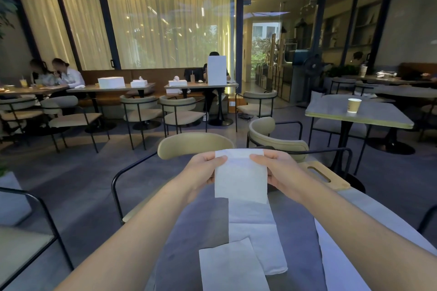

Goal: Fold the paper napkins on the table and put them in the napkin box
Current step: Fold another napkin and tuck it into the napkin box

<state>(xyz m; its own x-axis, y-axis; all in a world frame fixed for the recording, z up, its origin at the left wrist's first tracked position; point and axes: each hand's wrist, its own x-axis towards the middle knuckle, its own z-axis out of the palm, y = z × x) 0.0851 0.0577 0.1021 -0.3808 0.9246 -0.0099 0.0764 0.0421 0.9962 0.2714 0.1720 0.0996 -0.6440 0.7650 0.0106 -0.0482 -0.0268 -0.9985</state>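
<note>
- Nearest: loose napkins (233,267) flat on the grey table (189,231), overlapping.
- Left hand (203,170) and right hand (276,170) pinch the top corners of one held napkin (240,177), raised above the table and hanging limp.
- Judgement: featherweight, soft, tears easily; grip edges lightly, crease on the table.
- Wooden napkin box (324,175) stands just right of the hands.

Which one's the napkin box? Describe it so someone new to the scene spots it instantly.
Start at the grey table right in front of the person, where the white napkins lie. Look to its far right corner, just past the right hand. The napkin box is the flat light wooden piece with a dark oval slot in its top; nothing else on the table is wooden.
</note>
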